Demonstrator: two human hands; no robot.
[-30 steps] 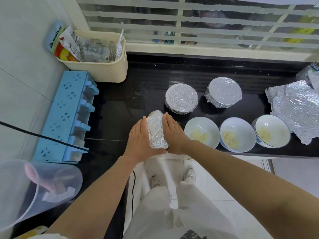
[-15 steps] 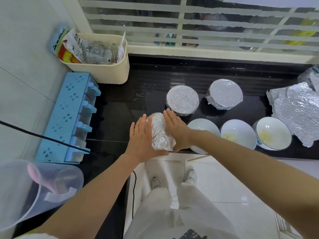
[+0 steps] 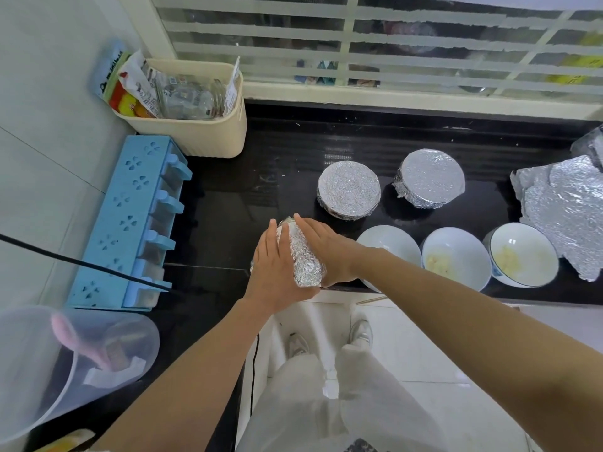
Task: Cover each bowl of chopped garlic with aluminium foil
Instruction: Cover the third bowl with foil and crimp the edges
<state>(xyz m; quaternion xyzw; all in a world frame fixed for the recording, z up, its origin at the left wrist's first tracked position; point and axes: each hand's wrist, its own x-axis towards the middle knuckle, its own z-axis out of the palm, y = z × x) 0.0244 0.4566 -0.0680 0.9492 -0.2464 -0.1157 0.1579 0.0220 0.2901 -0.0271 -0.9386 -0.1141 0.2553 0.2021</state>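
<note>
foil-wrapped bowl [image 3: 305, 259]: tilted | covered bowls [image 3: 349, 190]: two | open garlic bowls [image 3: 456, 259]: three, right

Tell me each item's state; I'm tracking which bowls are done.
Held bowl: foil-wrapped, tilted, pressed between left hand and right hand.
Back left bowl: foil-covered.
Back right bowl: foil-covered.
Near bowl: uncovered.
Middle bowl: uncovered, garlic inside.
Right bowl: uncovered, garlic inside.
Foil sheets: loose, crumpled.
</note>
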